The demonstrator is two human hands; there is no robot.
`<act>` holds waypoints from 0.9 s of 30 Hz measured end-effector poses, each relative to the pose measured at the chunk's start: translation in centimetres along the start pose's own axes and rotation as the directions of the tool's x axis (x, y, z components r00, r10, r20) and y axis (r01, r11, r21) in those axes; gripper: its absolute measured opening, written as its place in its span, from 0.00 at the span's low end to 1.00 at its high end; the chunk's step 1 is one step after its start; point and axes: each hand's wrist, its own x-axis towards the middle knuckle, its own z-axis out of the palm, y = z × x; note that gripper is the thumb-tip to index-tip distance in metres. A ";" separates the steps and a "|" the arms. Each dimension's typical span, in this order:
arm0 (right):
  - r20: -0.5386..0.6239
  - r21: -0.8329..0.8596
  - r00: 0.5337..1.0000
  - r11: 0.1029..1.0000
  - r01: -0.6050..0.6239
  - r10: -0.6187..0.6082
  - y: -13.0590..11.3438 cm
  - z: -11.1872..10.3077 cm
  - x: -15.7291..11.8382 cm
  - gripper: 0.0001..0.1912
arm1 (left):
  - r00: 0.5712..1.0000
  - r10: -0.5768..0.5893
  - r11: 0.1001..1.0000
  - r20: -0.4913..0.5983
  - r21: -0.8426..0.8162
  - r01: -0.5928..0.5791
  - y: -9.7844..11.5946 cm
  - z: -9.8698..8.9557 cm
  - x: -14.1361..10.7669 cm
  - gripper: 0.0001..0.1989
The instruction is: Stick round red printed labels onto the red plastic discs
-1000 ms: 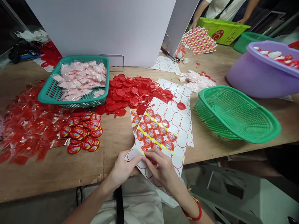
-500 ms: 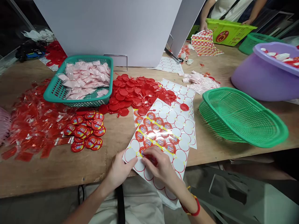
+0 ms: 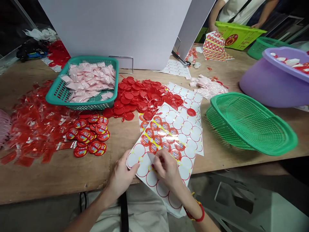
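A white sheet of round red stickers [image 3: 152,178] lies slanted over the table's front edge, part of its stickers gone and bare white circles left. My left hand [image 3: 122,175] grips its lower left edge, thumb on top and fingers beneath. Over the sheet, my right hand [image 3: 167,167] is closed in a pinch on a round sticker [image 3: 151,157], whose pale underside shows as it lifts from the backing. My fingers hide most of that sticker. Left of the sheet sit several red discs with printed stickers [image 3: 84,135]. Plain red discs [image 3: 135,93] with small tabs are heaped behind the sheet.
Red clear packets [image 3: 41,125] spread at left beside a teal basket [image 3: 80,105] of pink packets. A green basket [image 3: 251,125] and purple tub [image 3: 272,83] stand right. A white panel [image 3: 113,29] rises behind. Another person's hand [image 3: 213,28] holds a sticker sheet at back right.
My right hand has moved slightly up and right, lifting a sticker from the sheet. My left hand keeps its hold on the sheet's edge.
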 end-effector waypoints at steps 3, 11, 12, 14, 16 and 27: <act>-0.131 0.109 0.976 0.981 -0.158 0.172 0.7 -0.8 0.2 0.09 | 0.965 0.137 0.977 -0.221 0.191 -0.095 0.1 -0.9 -0.4 0.26; -0.094 -0.451 0.824 0.762 0.465 -0.558 -1.8 0.4 -0.7 0.08 | 0.963 0.270 0.950 0.026 0.157 -0.270 4.1 0.4 -0.3 0.12; -0.075 -0.411 0.836 0.780 0.471 -0.544 -2.1 0.4 -0.6 0.08 | 0.963 0.269 0.951 0.018 0.152 -0.268 4.3 0.5 -0.1 0.12; -0.087 -0.264 0.900 0.881 0.393 -0.428 -2.3 0.2 -0.1 0.10 | 0.958 0.285 0.947 -0.007 0.153 -0.281 4.4 0.4 0.4 0.12; -0.075 -0.090 0.962 0.963 0.255 -0.261 -2.1 -0.3 0.7 0.08 | 0.954 0.300 0.940 0.019 0.165 -0.299 4.4 0.0 0.9 0.11; -0.187 0.391 0.930 0.892 -0.226 0.317 2.7 -1.7 2.8 0.11 | 0.743 0.642 0.393 0.191 0.749 -0.533 6.3 0.5 15.2 0.11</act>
